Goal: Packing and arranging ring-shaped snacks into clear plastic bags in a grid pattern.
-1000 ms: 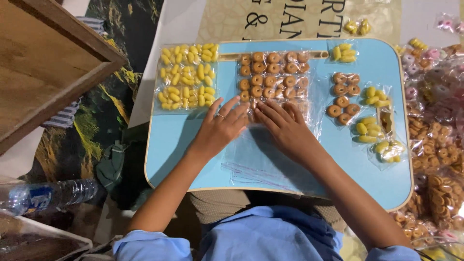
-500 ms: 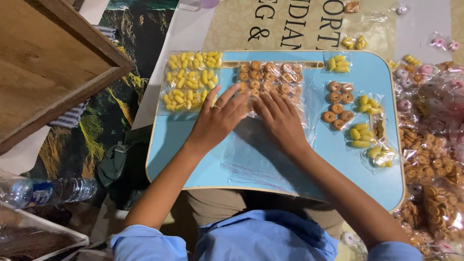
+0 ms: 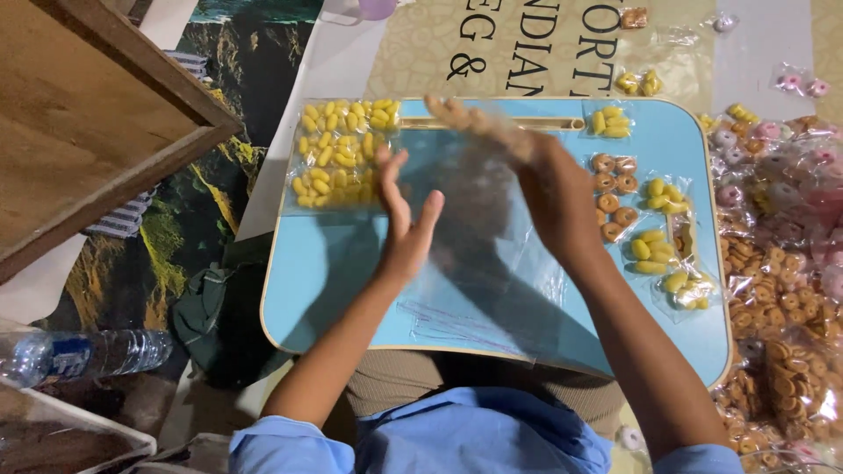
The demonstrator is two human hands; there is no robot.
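Just left of the left hand [image 3: 406,224] lies a sheet of packets of yellow sweets [image 3: 342,154] on the blue tray [image 3: 307,281]. That hand is raised, fingers spread, at the edge of a lifted, blurred clear packet sheet [image 3: 479,189]. The right hand [image 3: 549,189] grips the sheet's far side, fingers curled, with brown ring sweets [image 3: 615,197] just to its right.

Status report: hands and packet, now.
Right hand lifting blurred brown-ring packet off blue tray. Left hand open beside it. Nothing in the way.
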